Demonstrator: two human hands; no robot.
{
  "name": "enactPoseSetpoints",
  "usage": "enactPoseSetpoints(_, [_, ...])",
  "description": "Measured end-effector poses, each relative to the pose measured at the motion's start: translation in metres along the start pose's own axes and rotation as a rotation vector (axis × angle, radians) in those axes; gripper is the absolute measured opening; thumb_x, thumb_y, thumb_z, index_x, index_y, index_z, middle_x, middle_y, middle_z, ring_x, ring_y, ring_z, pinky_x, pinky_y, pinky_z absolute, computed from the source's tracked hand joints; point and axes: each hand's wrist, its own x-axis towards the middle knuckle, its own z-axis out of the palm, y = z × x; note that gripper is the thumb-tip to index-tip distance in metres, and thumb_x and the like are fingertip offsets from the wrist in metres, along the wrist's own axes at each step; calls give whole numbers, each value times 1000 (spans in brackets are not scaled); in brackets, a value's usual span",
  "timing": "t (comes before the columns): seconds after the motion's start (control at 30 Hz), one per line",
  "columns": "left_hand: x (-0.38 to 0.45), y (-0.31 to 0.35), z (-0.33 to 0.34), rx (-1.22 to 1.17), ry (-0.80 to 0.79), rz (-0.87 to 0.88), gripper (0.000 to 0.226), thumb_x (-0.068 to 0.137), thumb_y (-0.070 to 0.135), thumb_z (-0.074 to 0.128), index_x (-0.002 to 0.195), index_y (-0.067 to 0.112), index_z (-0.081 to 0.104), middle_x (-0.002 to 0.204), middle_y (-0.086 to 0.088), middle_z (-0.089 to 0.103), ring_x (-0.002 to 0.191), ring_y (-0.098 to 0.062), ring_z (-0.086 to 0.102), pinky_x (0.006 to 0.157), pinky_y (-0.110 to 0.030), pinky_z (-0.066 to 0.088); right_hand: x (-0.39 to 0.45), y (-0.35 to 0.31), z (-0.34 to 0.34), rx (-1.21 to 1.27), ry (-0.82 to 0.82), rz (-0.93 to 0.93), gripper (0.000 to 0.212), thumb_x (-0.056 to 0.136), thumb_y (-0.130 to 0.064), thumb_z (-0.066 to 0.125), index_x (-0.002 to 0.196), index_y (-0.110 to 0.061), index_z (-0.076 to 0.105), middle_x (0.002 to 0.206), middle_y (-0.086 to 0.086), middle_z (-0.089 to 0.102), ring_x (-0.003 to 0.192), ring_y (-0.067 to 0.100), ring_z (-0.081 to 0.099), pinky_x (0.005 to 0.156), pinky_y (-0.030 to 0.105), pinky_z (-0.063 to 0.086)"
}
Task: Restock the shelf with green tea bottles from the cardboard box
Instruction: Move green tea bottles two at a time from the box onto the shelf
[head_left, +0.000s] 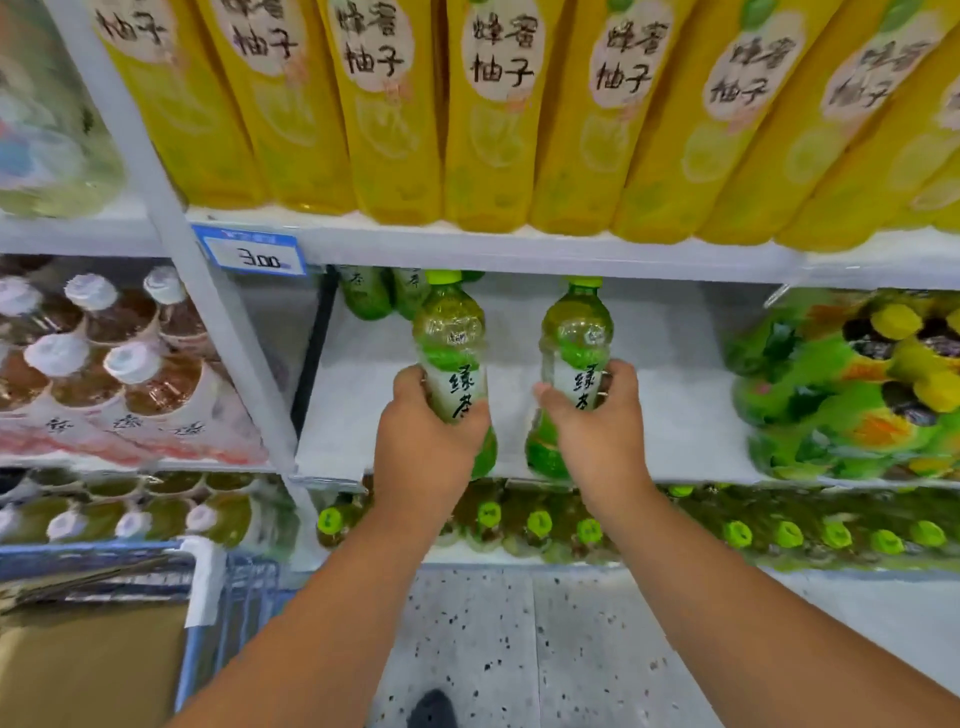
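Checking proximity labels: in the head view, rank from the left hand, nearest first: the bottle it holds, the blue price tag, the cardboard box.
1. Bottle in the left hand: green tea bottle, gripped.
2. Blue price tag: up-left, on the shelf edge.
3. Cardboard box: far lower left.

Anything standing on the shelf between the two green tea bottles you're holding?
No. In the head view, only bare white shelf shows between the left hand's bottle and the right hand's bottle.

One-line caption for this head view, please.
Left hand and right hand each hold a green tea bottle upright at the middle shelf.
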Motion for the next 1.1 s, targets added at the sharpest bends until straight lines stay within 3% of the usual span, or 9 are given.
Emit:
enactPoseSetpoints(0.13, [26, -7, 32, -33, 48, 90, 46, 83, 25, 80, 117, 19, 51, 93, 12, 66, 77, 6, 62, 59, -6, 46, 37, 19, -1, 25, -11, -138, 56, 84, -23, 81, 126, -26, 44, 106, -17, 62, 89, -14, 61, 72, 3, 46])
enactPoseSetpoints(0.33, [66, -20, 70, -23, 106, 229, 45, 87, 21, 77, 115, 24, 41, 87, 22, 53, 74, 21, 54, 60, 1, 38, 82, 42, 19, 34, -67, -328, 57, 86, -19, 80, 126, -21, 40, 109, -11, 61, 95, -8, 62, 76, 4, 47])
enactPoseSetpoints(0.43, [85, -24, 82, -16, 126, 290, 42, 89, 19, 75, 113, 20, 40, 84, 19, 53, 72, 9, 57, 63, -1, 41, 103, 42, 29, 40, -62, -384, 51, 87, -21, 79, 118, -22, 39, 98, -12, 58, 84, -9, 62, 70, 5, 47])
enactPoseSetpoints(0.5, [98, -25, 89, -47, 125, 301, 46, 90, 22, 74, 125, 17, 44, 100, 10, 65, 90, -2, 64, 78, -11, 51, 112, 45, 33, 67, -36, -413, 51, 87, -21, 79, 117, -25, 37, 99, -12, 58, 86, -8, 63, 72, 7, 49])
enactPoseSetpoints(0.6, [114, -28, 98, -88, 157, 320, 59, 89, 25, 73, 139, 16, 43, 117, 5, 68, 105, -12, 67, 94, -33, 55, 120, 52, 34, 116, 7, -468, 64, 87, -15, 77, 136, -20, 37, 118, -6, 62, 106, 0, 64, 88, 14, 52])
enactPoseSetpoints(0.73, [122, -31, 107, -115, 207, 337, 60, 88, 30, 74, 140, 23, 45, 122, 5, 65, 110, -12, 65, 97, -35, 55, 128, 54, 37, 88, 28, -523, 74, 88, -22, 76, 150, -22, 34, 140, -1, 54, 129, 11, 54, 108, 33, 48])
enactPoseSetpoints(0.83, [116, -38, 113, -103, 295, 317, 56, 84, 31, 79, 134, 22, 54, 126, 1, 53, 109, -14, 60, 97, -37, 54, 125, 55, 32, 135, 32, -486, 66, 89, -17, 76, 142, -23, 37, 132, -5, 57, 121, 3, 57, 101, 19, 49])
enactPoseSetpoints(0.93, [109, -44, 117, -152, 298, 285, 50, 83, 24, 81, 126, 19, 57, 121, 1, 52, 97, 0, 60, 91, -39, 58, 110, 62, 25, 109, 7, -475, 67, 89, -15, 76, 134, -32, 30, 121, -17, 54, 111, -8, 57, 85, 3, 45])
enactPoseSetpoints(1.1, [116, -47, 115, -144, 274, 303, 51, 84, 26, 80, 129, 21, 56, 122, 2, 55, 105, -10, 61, 92, -41, 58, 103, 64, 27, 55, -18, -437, 72, 90, -14, 74, 143, -28, 28, 124, -9, 57, 107, 0, 62, 79, 3, 48])
